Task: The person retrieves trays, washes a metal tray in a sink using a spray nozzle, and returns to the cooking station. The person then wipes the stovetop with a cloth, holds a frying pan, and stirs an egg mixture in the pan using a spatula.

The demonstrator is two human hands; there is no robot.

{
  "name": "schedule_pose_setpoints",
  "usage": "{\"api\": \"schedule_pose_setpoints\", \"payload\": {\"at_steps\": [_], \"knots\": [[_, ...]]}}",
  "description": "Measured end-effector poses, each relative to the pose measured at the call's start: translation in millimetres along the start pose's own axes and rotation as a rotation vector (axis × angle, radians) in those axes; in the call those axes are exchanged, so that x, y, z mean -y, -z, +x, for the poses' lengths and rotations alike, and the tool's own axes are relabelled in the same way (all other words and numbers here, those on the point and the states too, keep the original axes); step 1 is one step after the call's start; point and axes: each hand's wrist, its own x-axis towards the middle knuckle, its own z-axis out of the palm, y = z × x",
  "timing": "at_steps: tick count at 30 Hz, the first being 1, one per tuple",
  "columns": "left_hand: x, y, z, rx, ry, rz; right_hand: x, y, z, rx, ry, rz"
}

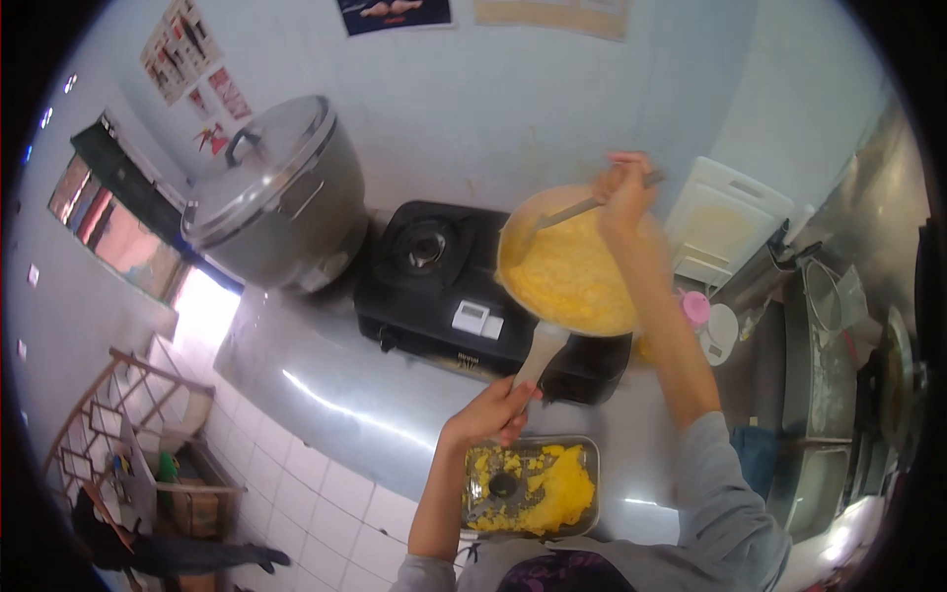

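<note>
My left hand (493, 409) is closed round the light-coloured handle of a pan (580, 326), which sits over the right side of a black gas stove (395, 296). Yellow, egg-like food (567, 271) spreads across the pan. Above the pan's right side, my right hand (624, 192) grips a grey spatula (572, 212), its blade down in the food at the pan's left side. Just below my left hand lies a metal tray (595, 459) holding more yellow food and a small dark round object.
A large lidded metal pot (296, 207) stands left of the stove. White cutting boards (725, 222) lean at the right, near a pink-lidded container (694, 308) and a white round item (719, 333). A small white device (476, 318) rests on the stove front.
</note>
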Motion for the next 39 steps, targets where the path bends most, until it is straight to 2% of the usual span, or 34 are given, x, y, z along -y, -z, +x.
{"api": "schedule_pose_setpoints", "payload": {"at_steps": [6,12,14,16,18,20,22,23,24,26,27,29,30,32,34,36,38,39], "knots": [[23.6,12.4,7.9,0.156,-0.167,-0.182,49.5,21.2,-24.0,0.105,0.089,-0.094],[51.4,6.4,0.6,0.283,-0.242,-0.643,80.0,64.6,-96.8,0.281,0.212,-0.153],[59.7,10.3,-0.1,0.323,-0.246,-0.652,84.0,71.2,-132.5,0.176,0.276,-0.326],[57.4,10.8,-5.1,0.246,-0.223,-0.648,82.9,84.7,-162.3,0.153,0.288,-0.448],[59.9,16.1,-3.5,0.248,-0.213,-0.586,76.3,102.9,-186.5,0.057,0.57,-1.032],[56.5,16.4,-5.1,0.223,-0.16,-0.597,76.6,105.8,-213.4,-0.058,0.309,-1.115],[49.8,17.8,-3.4,0.327,-0.13,-0.595,69.6,105.0,-230.2,-0.144,0.265,-1.046],[46.3,17.2,-2.5,0.392,-0.117,-0.608,73.0,107.6,-240.4,-0.164,0.222,-1.124],[43.0,11.9,-5.4,0.36,-0.105,-0.562,76.4,111.8,-248.5,-0.182,0.17,-1.19],[38.7,8.0,-5.3,0.385,-0.1,-0.54,73.3,139.4,-261.9,-0.062,0.225,-1.17],[35.2,5.0,-6.0,0.414,-0.077,-0.514,89.3,136.0,-271.8,-0.105,0.241,-1.181],[31.0,-2.0,-8.0,0.34,-0.13,-0.417,120.1,125.2,-294.2,0.045,-0.17,-1.108],[30.4,-6.7,-6.6,0.359,-0.116,-0.404,138.3,125.3,-300.3,0.019,-0.162,-1.114],[29.8,-16.0,-2.5,0.306,-0.132,-0.357,186.1,141.2,-307.7,0.095,-0.483,-1.154],[31.8,-24.9,-2.5,0.29,-0.136,-0.337,237.4,183.5,-304.7,0.145,-0.3,-1.364],[31.3,-29.9,-2.9,0.276,-0.149,-0.328,292.0,255.2,-295.6,-0.048,-0.303,-1.386],[29.6,-35.6,-4.8,0.253,-0.154,-0.317,340.6,308.0,-286.1,-0.371,-0.222,-1.638],[30.4,-38.0,-4.3,0.235,-0.153,-0.312,358.4,367.5,-285.5,-0.42,-0.12,-1.73]]}}
